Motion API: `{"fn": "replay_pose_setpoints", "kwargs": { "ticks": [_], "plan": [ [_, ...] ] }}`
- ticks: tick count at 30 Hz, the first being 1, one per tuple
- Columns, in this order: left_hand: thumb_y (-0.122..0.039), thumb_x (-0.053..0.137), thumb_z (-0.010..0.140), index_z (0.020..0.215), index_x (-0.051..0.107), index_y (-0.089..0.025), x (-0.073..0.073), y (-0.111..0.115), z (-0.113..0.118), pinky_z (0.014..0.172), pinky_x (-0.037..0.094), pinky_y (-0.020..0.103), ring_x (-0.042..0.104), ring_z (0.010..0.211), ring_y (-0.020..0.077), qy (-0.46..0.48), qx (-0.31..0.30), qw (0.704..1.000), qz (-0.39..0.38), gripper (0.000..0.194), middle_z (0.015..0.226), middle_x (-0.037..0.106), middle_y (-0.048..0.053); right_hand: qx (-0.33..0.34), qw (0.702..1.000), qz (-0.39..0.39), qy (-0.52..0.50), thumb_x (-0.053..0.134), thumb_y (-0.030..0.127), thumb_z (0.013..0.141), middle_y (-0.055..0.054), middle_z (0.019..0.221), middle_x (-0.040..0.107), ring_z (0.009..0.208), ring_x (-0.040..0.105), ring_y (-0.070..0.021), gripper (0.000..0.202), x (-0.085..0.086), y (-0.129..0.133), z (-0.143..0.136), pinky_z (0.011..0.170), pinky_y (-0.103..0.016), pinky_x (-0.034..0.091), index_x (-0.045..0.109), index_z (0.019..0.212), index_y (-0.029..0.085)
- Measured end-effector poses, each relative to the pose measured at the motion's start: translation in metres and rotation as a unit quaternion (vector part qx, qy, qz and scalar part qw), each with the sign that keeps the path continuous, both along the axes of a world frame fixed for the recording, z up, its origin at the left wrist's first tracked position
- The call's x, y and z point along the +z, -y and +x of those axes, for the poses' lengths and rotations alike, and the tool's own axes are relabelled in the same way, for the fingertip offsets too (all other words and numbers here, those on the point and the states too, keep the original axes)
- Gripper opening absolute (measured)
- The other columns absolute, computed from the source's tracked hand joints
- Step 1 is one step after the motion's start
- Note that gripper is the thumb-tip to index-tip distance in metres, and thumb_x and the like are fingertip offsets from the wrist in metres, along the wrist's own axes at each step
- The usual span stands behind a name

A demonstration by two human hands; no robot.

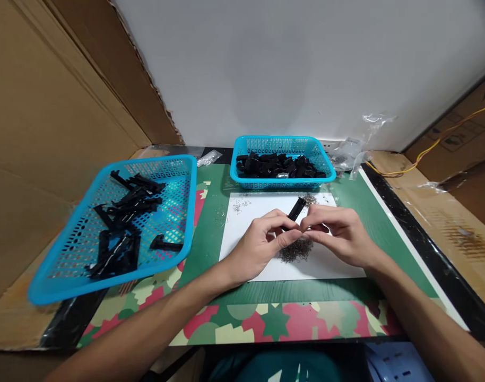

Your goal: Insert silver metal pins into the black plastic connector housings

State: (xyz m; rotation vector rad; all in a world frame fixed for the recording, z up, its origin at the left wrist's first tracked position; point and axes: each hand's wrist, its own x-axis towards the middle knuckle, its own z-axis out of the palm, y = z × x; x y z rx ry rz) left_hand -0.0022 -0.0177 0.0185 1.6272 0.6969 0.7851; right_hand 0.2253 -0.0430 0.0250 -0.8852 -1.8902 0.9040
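Note:
My left hand (262, 241) is closed around the lower end of a long black plastic part (296, 209), which points up and away at a slant. My right hand (336, 233) pinches at the left fingertips; whatever sits between its thumb and finger is too small to make out. Below both hands, a heap of tiny thin metal pieces (296, 251) lies on a white sheet (262, 273). Another small pile of metal bits (311, 199) is behind the right hand, and some are scattered at the sheet's far left (238, 206).
A blue basket (192, 212) with long black parts (127, 201) stands at the left. Another blue basket (282, 184), full of black pieces (266, 165), is at the back by the wall. Plastic bags (348, 154) and a yellow cable (421, 154) lie back right.

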Motion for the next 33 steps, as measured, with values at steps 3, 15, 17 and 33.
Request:
{"fn": "replay_pose_setpoints", "kwargs": {
  "ticks": [3,15,17,33],
  "plan": [
    [-0.043,0.074,0.096,0.096,0.076,-0.017,-0.002,0.0,0.001,0.073,0.042,0.027,0.057,0.084,0.0156,0.004,0.009,1.0,-0.019,0.026,0.094,0.064,0.004,-0.022,0.999,0.023,-0.011,0.071,0.024,0.098,-0.002,0.074,0.064,0.067,0.053,-0.0152,0.009,-0.006,-0.001,-0.005,0.062,-0.031,0.04,0.08,0.094,0.022],
    [-0.047,0.079,0.091,0.082,0.075,-0.016,-0.002,-0.002,0.001,0.068,0.039,0.028,0.053,0.075,0.0147,-0.014,0.096,0.995,0.037,0.032,0.081,0.063,0.002,-0.093,0.994,-0.056,-0.005,0.073,0.026,0.092,-0.003,0.068,0.068,0.058,0.053,-0.0133,0.014,-0.004,0.003,-0.014,0.054,-0.027,0.039,0.085,0.09,0.021],
    [-0.045,0.079,0.091,0.083,0.075,-0.016,-0.001,-0.002,0.001,0.068,0.038,0.028,0.053,0.075,0.0145,-0.009,0.092,0.995,0.035,0.031,0.081,0.063,0.002,-0.081,0.992,-0.089,-0.025,0.075,0.03,0.091,-0.003,0.069,0.069,0.059,0.054,-0.0135,0.014,-0.004,0.002,-0.013,0.055,-0.027,0.039,0.086,0.091,0.02],
    [-0.049,0.075,0.094,0.08,0.071,-0.016,0.0,-0.004,-0.002,0.066,0.037,0.027,0.05,0.074,0.0142,-0.048,0.081,0.994,0.057,0.036,0.081,0.059,0.001,-0.036,0.977,-0.202,-0.065,0.079,0.047,0.089,-0.004,0.077,0.071,0.065,0.054,-0.0137,0.03,-0.013,-0.004,-0.013,0.059,-0.027,0.041,0.081,0.089,0.017]
  ]
}}
